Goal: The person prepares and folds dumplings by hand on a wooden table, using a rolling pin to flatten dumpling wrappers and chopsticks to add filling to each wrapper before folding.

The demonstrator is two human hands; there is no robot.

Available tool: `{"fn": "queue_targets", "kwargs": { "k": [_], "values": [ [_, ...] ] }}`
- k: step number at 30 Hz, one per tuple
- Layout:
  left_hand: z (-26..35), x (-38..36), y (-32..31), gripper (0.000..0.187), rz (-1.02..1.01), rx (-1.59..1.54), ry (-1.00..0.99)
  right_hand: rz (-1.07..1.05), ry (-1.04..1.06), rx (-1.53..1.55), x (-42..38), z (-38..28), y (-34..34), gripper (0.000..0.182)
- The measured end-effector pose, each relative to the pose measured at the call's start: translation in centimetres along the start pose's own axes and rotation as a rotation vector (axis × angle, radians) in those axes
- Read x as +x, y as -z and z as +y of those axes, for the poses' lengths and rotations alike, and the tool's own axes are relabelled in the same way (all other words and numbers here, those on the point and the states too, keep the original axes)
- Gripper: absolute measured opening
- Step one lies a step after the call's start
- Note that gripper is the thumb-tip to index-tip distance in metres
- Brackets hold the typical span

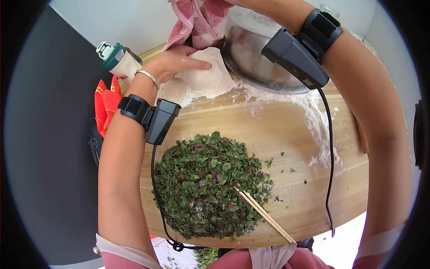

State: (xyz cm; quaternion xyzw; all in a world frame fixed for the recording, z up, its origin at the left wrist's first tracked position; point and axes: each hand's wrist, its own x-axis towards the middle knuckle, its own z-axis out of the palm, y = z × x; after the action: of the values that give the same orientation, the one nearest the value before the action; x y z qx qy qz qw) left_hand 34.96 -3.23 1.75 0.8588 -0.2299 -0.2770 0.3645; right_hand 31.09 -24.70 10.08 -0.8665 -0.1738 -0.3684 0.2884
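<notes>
My left hand [179,64] lies on a white, floury lump of dough [214,80] at the back of the board, its thumb stretched out across the top. Behind it, a pink checked towel [190,20] hangs down from the upper edge of the view. My right arm [358,85] reaches up and across over a metal bowl [251,56]. Only the edge of my right hand [239,2] shows, beside the towel; its fingers are cut off by the frame. Whether it grips the towel cannot be seen.
A large heap of chopped green leaves [206,184] covers the front left of the wooden board [286,121]. Chopsticks [266,215] rest against it. Loose flour [316,121] lies on the right. A bottle [121,62] and red cloth or packaging [107,105] stand left. Cables hang from both wrist devices.
</notes>
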Motion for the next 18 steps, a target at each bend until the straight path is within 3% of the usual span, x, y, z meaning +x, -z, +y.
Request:
{"fn": "queue_targets", "kwargs": {
  "k": [7,10,11,13,15,17,18],
  "values": [
    [1.9,-4.0,0.3,0.043,-0.085,0.254,-0.157,-0.077,-0.018,-0.103,-0.7,0.3,-1.0,0.028],
    [1.8,-5.8,0.0,0.036,0.419,0.327,-0.421,-0.104,-0.044,-0.093,-1.0,-0.1,-0.8,0.028],
    [1.6,-6.2,-0.5,0.036,0.42,0.329,-0.42,-0.088,-0.044,-0.099,-1.1,-0.2,-0.8,0.028],
    [1.4,-7.1,-1.7,0.033,0.855,0.681,-0.853,-0.084,-0.009,-0.079,-1.7,0.0,-0.8,0.028],
    [0.6,-8.8,-4.0,0.034,0.876,0.792,-0.866,-0.079,0.033,-0.056,-2.2,-0.6,-0.8,0.029],
    [-0.7,-9.8,-5.3,0.037,0.317,0.773,-0.845,-0.206,-0.084,0.005,-3.1,-1.8,-0.5,0.029],
    [0.0,-10.4,-5.0,0.037,0.323,0.776,-0.846,-0.225,-0.067,0.002,-3.2,-1.8,-0.8,0.029]
  ]
}}
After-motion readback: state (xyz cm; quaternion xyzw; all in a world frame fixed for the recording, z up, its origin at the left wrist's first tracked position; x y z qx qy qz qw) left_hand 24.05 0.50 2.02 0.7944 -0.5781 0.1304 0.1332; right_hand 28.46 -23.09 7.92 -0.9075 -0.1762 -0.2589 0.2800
